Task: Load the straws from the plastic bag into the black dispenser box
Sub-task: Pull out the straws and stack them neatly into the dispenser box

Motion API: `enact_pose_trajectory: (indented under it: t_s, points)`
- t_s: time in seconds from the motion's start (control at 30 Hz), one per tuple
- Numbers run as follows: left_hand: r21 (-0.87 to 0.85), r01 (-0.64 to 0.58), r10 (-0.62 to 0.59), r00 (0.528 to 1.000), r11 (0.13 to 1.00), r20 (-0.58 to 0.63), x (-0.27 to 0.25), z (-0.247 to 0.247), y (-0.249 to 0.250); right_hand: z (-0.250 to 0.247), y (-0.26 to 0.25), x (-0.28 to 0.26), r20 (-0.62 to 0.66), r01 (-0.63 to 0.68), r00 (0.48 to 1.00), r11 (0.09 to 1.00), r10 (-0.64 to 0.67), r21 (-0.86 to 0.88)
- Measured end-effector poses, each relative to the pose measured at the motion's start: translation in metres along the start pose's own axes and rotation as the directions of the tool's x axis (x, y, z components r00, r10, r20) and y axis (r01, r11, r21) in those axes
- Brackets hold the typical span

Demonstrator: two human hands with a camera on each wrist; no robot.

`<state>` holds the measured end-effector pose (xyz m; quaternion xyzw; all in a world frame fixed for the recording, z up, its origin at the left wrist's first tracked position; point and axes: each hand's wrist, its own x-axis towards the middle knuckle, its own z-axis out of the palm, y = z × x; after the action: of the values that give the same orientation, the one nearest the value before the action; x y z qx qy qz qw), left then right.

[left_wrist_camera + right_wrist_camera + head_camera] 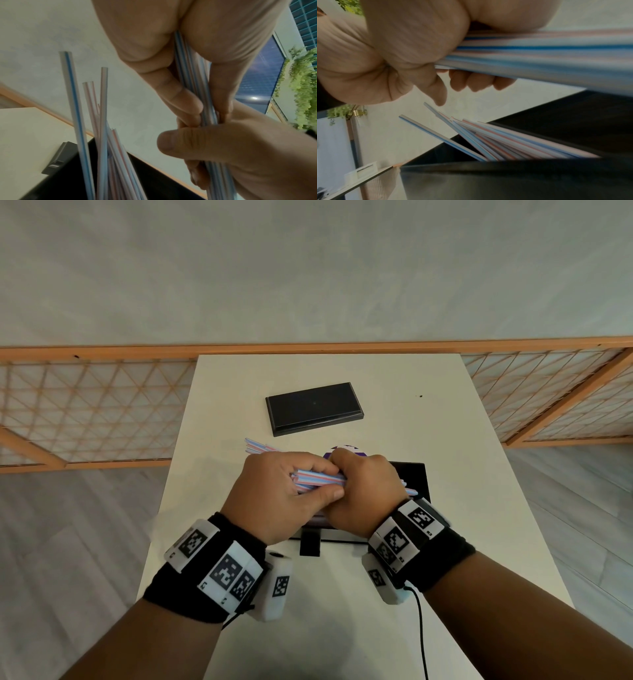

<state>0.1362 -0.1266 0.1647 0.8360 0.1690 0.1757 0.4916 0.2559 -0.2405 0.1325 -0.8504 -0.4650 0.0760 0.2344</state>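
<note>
Both hands hold one bundle of white straws with blue and red stripes [320, 478] just above the open black dispenser box [415, 478]. My left hand [291, 491] grips the bundle's left part, and my right hand [363, 491] grips it right beside, knuckles touching. In the left wrist view the fingers [181, 94] curl round the bundle [193, 75]. More loose straws [496, 140] lean inside the box [505, 182], their ends sticking out over its left side [258, 446]. The hands hide most of the box.
The box's flat black lid [313, 409] lies on the white table [462, 542] behind the hands. A purple and white object [346, 448] peeks out behind my right hand. A wooden lattice screen [85, 405] stands beyond the table.
</note>
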Motion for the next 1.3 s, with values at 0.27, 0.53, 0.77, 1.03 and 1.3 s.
enact_pose_trajectory:
  t_s: [0.27, 0.53, 0.77, 1.03, 1.3]
  points:
    - [0.006, 0.024, -0.024, 0.997, 1.000, -0.073, 0.000, -0.009, -0.005, -0.007, 0.007, -0.006, 0.038, -0.012, 0.999, 0.996, 0.015, -0.085]
    - [0.022, 0.056, -0.051, 0.980, 0.998, -0.192, -0.003, 0.001, -0.007, -0.018, 0.013, -0.009, 0.174, -0.058, 0.980, 0.978, 0.094, -0.201]
    - [0.033, 0.024, -0.020, 0.991, 0.999, -0.134, -0.002, 0.011, -0.001, -0.011, 0.009, -0.009, 0.139, 0.000, 0.990, 0.986, 0.024, -0.170]
    - [0.121, 0.010, 0.016, 0.977, 0.993, -0.212, -0.003, 0.008, -0.005, -0.004, 0.008, -0.010, 0.121, -0.004, 0.992, 0.988, 0.023, -0.154]
    - [0.232, -0.074, 0.079, 0.997, 0.970, -0.013, 0.001, 0.015, -0.007, -0.006, 0.005, -0.008, 0.102, 0.017, 0.995, 0.995, -0.008, -0.095]
